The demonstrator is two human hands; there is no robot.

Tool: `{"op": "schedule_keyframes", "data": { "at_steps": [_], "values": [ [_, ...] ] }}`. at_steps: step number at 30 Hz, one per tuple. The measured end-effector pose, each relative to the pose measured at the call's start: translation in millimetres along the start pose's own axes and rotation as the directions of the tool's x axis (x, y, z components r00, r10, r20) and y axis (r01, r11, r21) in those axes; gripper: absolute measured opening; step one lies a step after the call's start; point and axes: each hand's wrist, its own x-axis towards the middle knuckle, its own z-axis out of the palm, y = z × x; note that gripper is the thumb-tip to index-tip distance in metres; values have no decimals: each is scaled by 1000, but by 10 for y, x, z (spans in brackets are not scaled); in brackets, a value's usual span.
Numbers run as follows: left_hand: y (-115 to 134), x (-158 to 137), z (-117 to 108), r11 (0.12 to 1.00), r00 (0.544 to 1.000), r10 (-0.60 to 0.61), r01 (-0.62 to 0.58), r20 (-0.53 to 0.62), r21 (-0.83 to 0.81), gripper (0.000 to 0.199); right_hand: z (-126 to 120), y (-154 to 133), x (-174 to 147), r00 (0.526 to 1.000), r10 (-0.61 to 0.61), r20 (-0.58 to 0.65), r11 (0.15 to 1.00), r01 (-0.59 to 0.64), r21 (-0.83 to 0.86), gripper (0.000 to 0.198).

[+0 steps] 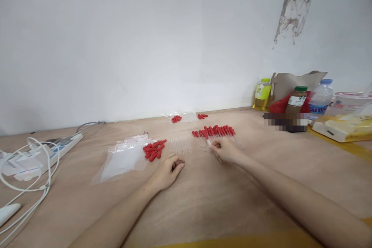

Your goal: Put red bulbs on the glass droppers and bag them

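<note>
My right hand point(222, 149) pinches a dropper with a red rubber bulb point(205, 134) pointing up and left, its thin tube running down below my fingers. Just beyond lies a row of glass droppers with red bulbs point(223, 130), side by side. My left hand point(170, 168) rests on the table with loosely bent fingers and a gap at the thumb; I see nothing in it. In front of it is a row of thin clear tubes point(179, 145) without bulbs. Loose red bulbs point(153, 150) lie in a pile to their left.
Clear plastic zip bags point(122, 159) lie left of the bulb pile. Bagged red bulbs point(176, 119) sit by the wall. A power strip point(62, 149) and white cables point(48, 178) occupy the left. Bottles point(261, 95), a grey bag point(286, 81) and a tissue pack point(340, 128) stand right.
</note>
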Motion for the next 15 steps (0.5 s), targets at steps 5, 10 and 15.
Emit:
{"op": "schedule_keyframes", "data": {
  "at_steps": [5, 10, 15],
  "values": [
    [21, 19, -24, 999, 998, 30, -29, 51, -18, 18, -108, 86, 378, 984, 181, 1, 983, -181, 30, 33],
    [47, 3, -46, 999, 998, 36, -35, 57, -27, 18, 46, -114, 581, 964, 256, -68, 949, -264, -169, 27],
    [39, 2, -48, 999, 997, 41, -40, 61, -16, 19, 207, -114, 670, 941, 318, -118, 897, -339, -283, 26]
  ]
}}
